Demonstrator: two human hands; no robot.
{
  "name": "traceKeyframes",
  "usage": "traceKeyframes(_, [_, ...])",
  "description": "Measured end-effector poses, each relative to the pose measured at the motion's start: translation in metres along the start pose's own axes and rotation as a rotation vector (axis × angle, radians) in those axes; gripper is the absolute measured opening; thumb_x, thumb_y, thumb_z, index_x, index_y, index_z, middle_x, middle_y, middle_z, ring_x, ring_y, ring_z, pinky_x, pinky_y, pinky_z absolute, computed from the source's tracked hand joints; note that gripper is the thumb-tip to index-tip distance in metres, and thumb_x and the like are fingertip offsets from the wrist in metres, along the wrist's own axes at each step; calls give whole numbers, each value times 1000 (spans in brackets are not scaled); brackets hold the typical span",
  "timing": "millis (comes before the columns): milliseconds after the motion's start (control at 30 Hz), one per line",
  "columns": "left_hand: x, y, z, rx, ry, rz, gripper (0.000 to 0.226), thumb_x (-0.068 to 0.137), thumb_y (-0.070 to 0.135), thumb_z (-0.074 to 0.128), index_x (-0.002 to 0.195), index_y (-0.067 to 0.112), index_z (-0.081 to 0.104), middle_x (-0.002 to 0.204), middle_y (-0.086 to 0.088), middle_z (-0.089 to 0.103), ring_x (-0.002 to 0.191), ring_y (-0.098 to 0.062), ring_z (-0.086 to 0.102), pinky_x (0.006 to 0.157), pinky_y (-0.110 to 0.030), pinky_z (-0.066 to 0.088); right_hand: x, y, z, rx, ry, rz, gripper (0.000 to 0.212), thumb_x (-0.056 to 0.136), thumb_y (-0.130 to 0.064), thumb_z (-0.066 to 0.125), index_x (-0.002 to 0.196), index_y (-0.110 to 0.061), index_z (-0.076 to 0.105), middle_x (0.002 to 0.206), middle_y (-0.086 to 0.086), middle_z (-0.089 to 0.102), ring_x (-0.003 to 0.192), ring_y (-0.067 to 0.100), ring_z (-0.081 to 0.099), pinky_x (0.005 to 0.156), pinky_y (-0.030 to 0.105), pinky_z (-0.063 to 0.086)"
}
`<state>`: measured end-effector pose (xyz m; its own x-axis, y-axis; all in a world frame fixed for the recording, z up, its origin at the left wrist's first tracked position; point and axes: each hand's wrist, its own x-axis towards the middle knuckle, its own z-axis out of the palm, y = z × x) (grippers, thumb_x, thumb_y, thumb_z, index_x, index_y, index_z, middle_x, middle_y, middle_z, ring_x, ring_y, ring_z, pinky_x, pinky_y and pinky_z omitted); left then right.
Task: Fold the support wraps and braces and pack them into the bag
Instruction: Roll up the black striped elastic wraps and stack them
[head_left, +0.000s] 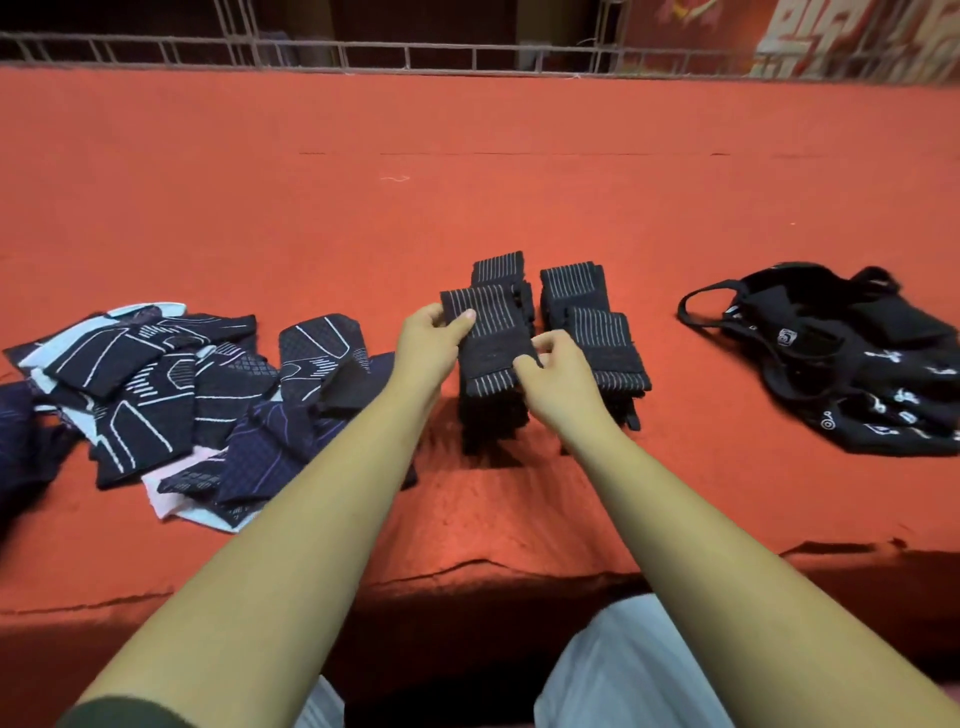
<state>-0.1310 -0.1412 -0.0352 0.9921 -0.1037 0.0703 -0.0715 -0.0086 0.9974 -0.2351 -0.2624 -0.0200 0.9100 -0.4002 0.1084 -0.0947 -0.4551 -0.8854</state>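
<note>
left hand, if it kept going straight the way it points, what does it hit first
The striped wrap that the left hand grips; past it, probably the folded stack behind, though depth is unclear.

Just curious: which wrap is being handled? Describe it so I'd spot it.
On the red table, find the middle cluster of black wraps with pale stripes. It is the front-left wrap, the only one held by both the left hand and the right hand; its neighbours lie untouched.
</note>
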Motion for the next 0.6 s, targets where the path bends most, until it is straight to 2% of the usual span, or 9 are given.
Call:
traceKeyframes(67, [17, -10, 5, 116, 39, 1, 15, 93, 16, 68, 106, 11, 62, 94, -7, 68, 89, -25, 66, 90, -49, 55, 11, 5, 2, 19, 8, 36, 17, 88, -17, 57, 98, -19, 44, 89, 11, 68, 70, 25, 60, 66, 32, 43])
traceKeyframes(100, [22, -15, 7, 203, 37, 4, 19, 94, 17, 67, 110, 10, 59, 99, -8, 67, 95, -27, 66, 91, -43, 54, 14, 8, 4, 4, 16, 49, 19, 88, -17, 58, 101, -17, 43, 92, 11, 67, 74, 25, 60, 65, 32, 42])
traceKeyframes(167, [26, -29, 11, 435, -8, 46, 27, 96, 18, 61, 121, 7, 58, 113, -11, 64, 107, -28, 62, 94, -36, 48, 16, 17, 10, -50, 31, 71, 20, 89, -17, 58, 103, -14, 44, 99, 10, 65, 86, 27, 61, 70, 32, 43])
traceKeyframes(233, [24, -41, 15, 587, -75, 59, 32, 100, 20, 53, 129, 7, 57, 124, -17, 55, 116, -29, 54, 104, -37, 41, 14, 29, 17, -103, 26, 88, 21, 89, -18, 58, 103, -12, 43, 102, 13, 64, 92, 31, 61, 78, 36, 46])
traceKeyframes(333, [18, -52, 19, 549, -185, 8, 37, 105, 20, 39, 141, 14, 47, 126, -11, 46, 116, -22, 48, 103, -33, 37, 11, 43, 23, -168, 5, 105, 24, 90, -23, 57, 105, -13, 42, 99, 15, 65, 90, 35, 62, 78, 42, 49])
traceKeyframes(400, [16, -56, 21, 515, -217, 10, 43, 107, 20, 34, 150, 21, 39, 135, -10, 50, 122, -23, 49, 103, -33, 38, 10, 47, 24, -189, 21, 77, 23, 92, -26, 57, 104, -14, 41, 94, 14, 65, 85, 36, 62, 77, 43, 50])
traceKeyframes(533, [16, -51, 20, 446, -153, -79, 40, 106, 18, 34, 144, 22, 47, 134, -9, 59, 120, -27, 56, 92, -31, 42, 11, 43, 25, -212, 26, 17, 21, 93, -30, 56, 103, -17, 43, 87, 12, 67, 81, 35, 62, 73, 43, 49])
traceKeyframes(600, [16, -45, 15, 461, -145, -94, 39, 105, 21, 40, 143, 21, 48, 134, -8, 60, 119, -27, 58, 97, -32, 45, 10, 37, 22, -270, 21, 26, 21, 93, -33, 55, 103, -18, 44, 90, 12, 67, 85, 35, 63, 74, 43, 50])
